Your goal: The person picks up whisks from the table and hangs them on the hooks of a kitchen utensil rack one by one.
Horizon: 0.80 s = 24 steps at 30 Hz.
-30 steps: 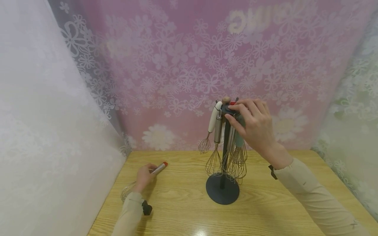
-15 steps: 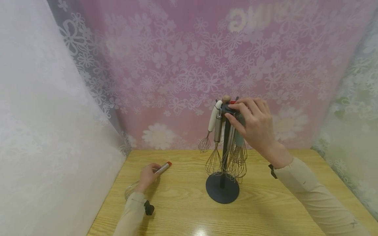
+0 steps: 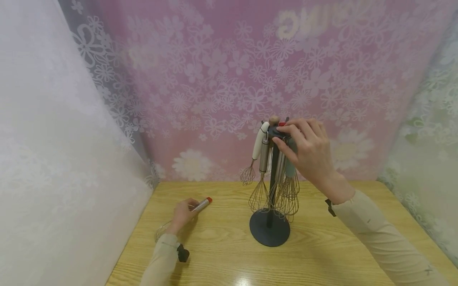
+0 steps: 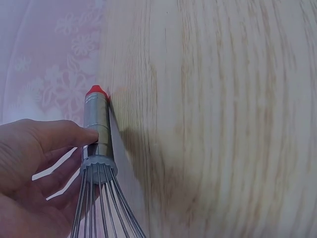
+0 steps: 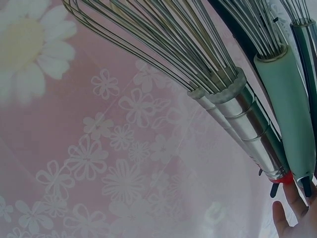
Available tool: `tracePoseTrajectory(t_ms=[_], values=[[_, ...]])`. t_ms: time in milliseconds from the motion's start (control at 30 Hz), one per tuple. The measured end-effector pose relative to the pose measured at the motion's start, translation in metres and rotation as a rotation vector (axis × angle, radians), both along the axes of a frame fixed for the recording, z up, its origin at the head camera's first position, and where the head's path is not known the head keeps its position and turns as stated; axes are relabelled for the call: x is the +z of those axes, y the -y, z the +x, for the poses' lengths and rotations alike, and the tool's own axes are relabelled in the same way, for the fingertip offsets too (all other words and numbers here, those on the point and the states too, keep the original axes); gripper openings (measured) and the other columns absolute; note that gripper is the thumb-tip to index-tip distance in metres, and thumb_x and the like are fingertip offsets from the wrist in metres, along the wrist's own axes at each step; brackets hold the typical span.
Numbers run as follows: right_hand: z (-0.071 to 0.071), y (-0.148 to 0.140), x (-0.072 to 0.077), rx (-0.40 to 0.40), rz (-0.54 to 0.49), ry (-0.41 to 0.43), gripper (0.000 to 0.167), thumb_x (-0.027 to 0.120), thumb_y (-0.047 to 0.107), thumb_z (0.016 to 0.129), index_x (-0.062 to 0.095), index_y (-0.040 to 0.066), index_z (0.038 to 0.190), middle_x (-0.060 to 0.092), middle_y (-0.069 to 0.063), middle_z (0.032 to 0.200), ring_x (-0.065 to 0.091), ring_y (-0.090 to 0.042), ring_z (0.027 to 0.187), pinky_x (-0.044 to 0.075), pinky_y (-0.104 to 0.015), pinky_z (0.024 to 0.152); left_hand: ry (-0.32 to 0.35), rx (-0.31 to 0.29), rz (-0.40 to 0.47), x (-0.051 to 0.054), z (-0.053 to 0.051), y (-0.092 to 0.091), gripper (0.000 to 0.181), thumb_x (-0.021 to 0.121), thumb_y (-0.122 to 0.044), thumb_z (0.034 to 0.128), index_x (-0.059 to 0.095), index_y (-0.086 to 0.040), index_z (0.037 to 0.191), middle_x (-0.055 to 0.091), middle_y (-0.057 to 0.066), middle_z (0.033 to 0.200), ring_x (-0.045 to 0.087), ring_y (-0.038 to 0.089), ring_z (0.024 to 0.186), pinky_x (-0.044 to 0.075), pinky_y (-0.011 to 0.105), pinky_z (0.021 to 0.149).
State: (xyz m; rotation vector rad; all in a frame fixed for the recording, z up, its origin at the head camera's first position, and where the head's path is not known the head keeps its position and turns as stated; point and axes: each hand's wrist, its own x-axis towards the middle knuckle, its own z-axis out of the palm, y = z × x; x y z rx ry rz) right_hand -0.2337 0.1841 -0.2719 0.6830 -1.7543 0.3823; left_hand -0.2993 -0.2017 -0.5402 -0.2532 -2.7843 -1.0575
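Note:
My left hand [image 3: 181, 216] holds a whisk [image 3: 202, 204] low over the left part of the table. In the left wrist view, the thumb lies on its steel handle [image 4: 100, 114], which ends in a red cap; the wires run downward. At the black whisk stand [image 3: 270, 234], my right hand [image 3: 311, 151] pinches the top hub between thumb and fingers. Several whisks hang there, including a white-handled whisk [image 3: 260, 143], a steel-handled whisk [image 3: 264, 159] and a green-handled whisk [image 5: 285, 106]. A red-ended steel whisk [image 5: 252, 129] hangs close to the right fingertips. The hand partly hides some handles.
The stand has a round base on the wooden table [image 3: 222, 254] and a wooden knob [image 3: 274, 120] on top. A pink flowered backdrop [image 3: 214, 79] rises behind the table. A white sheet [image 3: 71, 159] borders the left side, another pale sheet [image 3: 422, 139] the right.
My left hand has moved slightly right with the whisk, towards the stand. The right hand stays where it was on the hub.

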Motion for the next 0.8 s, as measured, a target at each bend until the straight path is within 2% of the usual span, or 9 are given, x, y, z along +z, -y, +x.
tracePoseTrajectory(t_ms=[333, 800], values=[[0.0, 0.001, 0.001, 0.01, -0.008, -0.002, 0.051, 0.053, 0.048, 0.104, 0.073, 0.001, 0.103, 0.067, -0.017, 0.1, 0.056, -0.039, 0.093, 0.042, -0.053, 0.081, 0.013, -0.05, 0.039, 0.003, 0.005, -0.006, 0.02, 0.076, 0.002, 0.0869, 0.072, 0.001, 0.107, 0.073, 0.02, 0.104, 0.072, 0.036, 0.092, 0.06, 0.049, 0.078], [-0.002, 0.001, 0.001, 0.015, -0.014, -0.006, 0.05, 0.054, 0.047, 0.104, 0.073, 0.001, 0.102, 0.067, -0.016, 0.1, 0.056, -0.039, 0.092, 0.043, -0.053, 0.08, 0.025, -0.086, 0.066, 0.004, 0.01, -0.017, 0.02, 0.076, 0.001, 0.088, 0.072, 0.001, 0.107, 0.073, 0.019, 0.104, 0.072, 0.035, 0.092, 0.061, 0.047, 0.079]])
